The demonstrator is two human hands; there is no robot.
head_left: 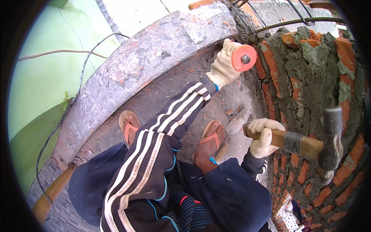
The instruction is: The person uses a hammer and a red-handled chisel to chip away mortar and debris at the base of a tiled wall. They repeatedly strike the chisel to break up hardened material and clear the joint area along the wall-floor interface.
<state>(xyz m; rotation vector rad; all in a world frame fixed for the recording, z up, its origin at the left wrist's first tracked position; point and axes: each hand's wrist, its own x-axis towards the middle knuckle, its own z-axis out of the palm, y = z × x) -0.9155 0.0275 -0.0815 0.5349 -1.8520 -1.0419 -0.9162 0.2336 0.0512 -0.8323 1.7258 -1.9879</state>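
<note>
My left hand [224, 63], in a knitted cream glove, is closed around a chisel with a round orange hand guard [239, 63]. The chisel's metal striking end [245, 59] faces up, while its shaft and tip are hidden under the guard and hand. My gloved right hand [264, 137] grips a hammer by its wooden handle [303, 146], which has grey tape wrapped round it. The steel hammer head [331, 141] is over the brick wall [297, 96], apart from the chisel. What looks like a trowel [237, 123] lies by my right foot.
A rough concrete ledge [143, 58] curves along the left, beside a pale green wall [50, 81]. A dark cable [82, 73] hangs there. Steel bars [301, 21] stick out at the top right. Mortar smears the brickwork. My sandalled feet stand on a debris-strewn floor [170, 91].
</note>
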